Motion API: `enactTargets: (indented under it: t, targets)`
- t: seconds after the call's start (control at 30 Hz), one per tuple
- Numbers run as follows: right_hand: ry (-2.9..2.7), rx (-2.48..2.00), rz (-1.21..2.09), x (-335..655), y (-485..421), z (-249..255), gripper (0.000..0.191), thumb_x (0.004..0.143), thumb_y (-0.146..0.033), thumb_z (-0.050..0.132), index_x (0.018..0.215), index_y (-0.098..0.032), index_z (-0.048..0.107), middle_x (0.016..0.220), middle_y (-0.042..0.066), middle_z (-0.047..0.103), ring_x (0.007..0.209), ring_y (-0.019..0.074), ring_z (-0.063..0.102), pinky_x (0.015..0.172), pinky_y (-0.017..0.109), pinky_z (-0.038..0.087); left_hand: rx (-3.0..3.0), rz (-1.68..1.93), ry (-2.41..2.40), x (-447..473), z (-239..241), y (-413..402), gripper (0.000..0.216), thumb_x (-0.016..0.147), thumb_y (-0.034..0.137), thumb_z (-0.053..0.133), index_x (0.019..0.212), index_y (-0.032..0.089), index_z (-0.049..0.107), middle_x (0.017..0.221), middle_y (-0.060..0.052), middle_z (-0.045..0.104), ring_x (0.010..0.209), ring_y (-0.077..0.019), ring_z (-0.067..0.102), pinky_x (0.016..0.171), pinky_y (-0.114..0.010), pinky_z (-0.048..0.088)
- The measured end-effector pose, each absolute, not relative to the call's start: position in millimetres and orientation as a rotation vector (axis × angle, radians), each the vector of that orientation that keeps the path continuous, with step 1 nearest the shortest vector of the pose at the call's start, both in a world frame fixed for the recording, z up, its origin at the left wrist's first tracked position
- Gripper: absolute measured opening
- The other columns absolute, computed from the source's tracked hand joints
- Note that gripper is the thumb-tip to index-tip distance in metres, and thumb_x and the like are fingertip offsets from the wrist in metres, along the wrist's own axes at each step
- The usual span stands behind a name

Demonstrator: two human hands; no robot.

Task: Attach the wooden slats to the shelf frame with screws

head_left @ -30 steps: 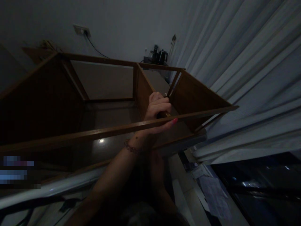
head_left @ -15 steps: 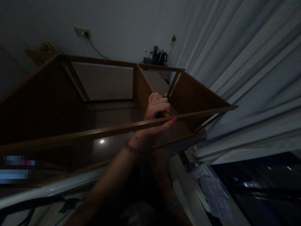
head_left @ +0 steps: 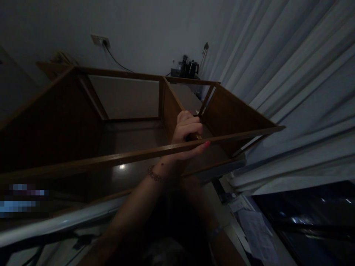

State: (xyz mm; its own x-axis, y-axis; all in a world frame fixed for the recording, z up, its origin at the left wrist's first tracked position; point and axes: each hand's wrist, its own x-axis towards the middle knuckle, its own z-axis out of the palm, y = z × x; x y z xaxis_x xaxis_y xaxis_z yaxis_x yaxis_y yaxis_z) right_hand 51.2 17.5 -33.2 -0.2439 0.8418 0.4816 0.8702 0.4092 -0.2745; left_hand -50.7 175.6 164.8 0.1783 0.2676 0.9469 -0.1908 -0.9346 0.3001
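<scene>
A brown wooden cabinet frame (head_left: 83, 162) lies open toward me, with an upright divider panel (head_left: 170, 111) in its middle. My left hand (head_left: 186, 133), a bracelet on its wrist, is closed over the divider's near top edge. Its thumb, with a pink nail, presses along the front rail (head_left: 244, 133). My right forearm (head_left: 206, 218), wearing a pale wristband, rises beneath the rail just under the left wrist. The right hand itself is lost in deep shadow and its fingers cannot be made out.
Grey curtains (head_left: 291, 92) hang close on the right. On the back wall a socket (head_left: 100, 40) has a cable running down. A black kettle (head_left: 191, 68) stands behind the frame. Papers (head_left: 255, 229) lie on the floor at lower right, beside a dark glossy surface (head_left: 310, 221).
My right forearm has come further into view at the bottom, showing its wristband. The left hand keeps its grip in the same place; the view shifted slightly.
</scene>
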Motion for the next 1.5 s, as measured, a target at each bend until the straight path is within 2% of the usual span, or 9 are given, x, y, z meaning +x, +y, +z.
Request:
enactTargets:
  t: [0.27,0.43,0.6,0.87,1.0,1.2,1.4,1.5]
  targets:
    - [-2.160,-1.336,0.024,57.5,25.8,-26.3,0.021,0.092,-0.019,0.051,0.104,-0.028,0.066,0.095,0.003,0.070,0.090,0.0171,0.062,0.087,0.033,0.047,2.158,1.776,0.153,-54.4,166.5,172.4,0.048,0.085,0.064,0.044,0.060,0.022,0.038,0.057,0.004,0.042,0.064,-0.0149,0.049,0.092,-0.045,0.044]
    - [-1.902,-1.484,0.062,46.9,29.1,-29.1,0.020,0.092,-0.022,0.049,0.102,-0.024,0.066,0.081,0.004,0.068,0.077,0.0176,0.061,0.073,0.031,0.049,2.173,1.767,0.123,-55.2,167.3,173.3,0.047,0.085,0.063,0.042,0.060,0.023,0.038,0.059,0.003,0.042,0.067,-0.0162,0.049,0.096,-0.044,0.040]
    - [-1.745,-1.577,0.039,42.3,26.2,-28.3,0.019,0.090,-0.031,0.053,0.097,-0.024,0.068,0.084,0.005,0.067,0.079,0.0199,0.061,0.069,0.032,0.047,2.145,1.792,0.122,-53.8,167.5,173.5,0.047,0.084,0.063,0.044,0.060,0.023,0.039,0.059,0.003,0.043,0.068,-0.0174,0.050,0.095,-0.046,0.039]
    - [-1.589,-1.739,-0.240,43.0,15.9,-22.9,0.014,0.085,-0.038,0.064,0.085,-0.025,0.065,0.083,0.005,0.064,0.088,0.0232,0.053,0.082,0.039,0.038,2.142,1.762,0.139,-52.2,166.8,175.2,0.049,0.082,0.067,0.043,0.060,0.023,0.039,0.059,0.003,0.041,0.069,-0.0176,0.048,0.095,-0.045,0.038]
    - [-1.676,-1.733,-0.271,39.0,11.9,-19.4,0.011,0.085,-0.038,0.064,0.084,-0.027,0.065,0.085,0.004,0.065,0.090,0.0239,0.053,0.082,0.039,0.035,2.145,1.739,0.198,-52.1,168.0,173.9,0.052,0.082,0.070,0.040,0.059,0.023,0.039,0.058,0.003,0.040,0.067,-0.0172,0.047,0.092,-0.044,0.040]
    - [-1.597,-1.743,-0.297,29.5,15.1,-17.9,0.024,0.093,-0.040,0.052,0.082,-0.022,0.064,0.071,0.003,0.064,0.075,0.0202,0.053,0.075,0.036,0.035,2.132,1.761,0.194,-53.8,167.4,172.8,0.050,0.082,0.069,0.043,0.060,0.023,0.040,0.059,0.002,0.045,0.069,-0.0183,0.051,0.094,-0.048,0.040]
    - [-1.606,-1.789,-0.155,20.5,12.5,-19.4,0.035,0.095,-0.042,0.046,0.072,-0.022,0.064,0.065,0.004,0.064,0.066,0.0185,0.057,0.067,0.033,0.036,2.146,1.770,0.166,-54.7,166.7,172.1,0.049,0.083,0.067,0.043,0.060,0.023,0.040,0.057,0.003,0.045,0.066,-0.0177,0.052,0.095,-0.048,0.040]
    - [-1.572,-1.817,-0.105,13.9,10.4,-19.5,0.037,0.096,-0.042,0.044,0.074,-0.021,0.065,0.067,0.004,0.066,0.063,0.0166,0.059,0.063,0.030,0.038,2.133,1.776,0.116,-55.2,167.1,171.3,0.047,0.084,0.063,0.045,0.060,0.023,0.039,0.057,0.003,0.044,0.067,-0.0176,0.052,0.095,-0.048,0.041]
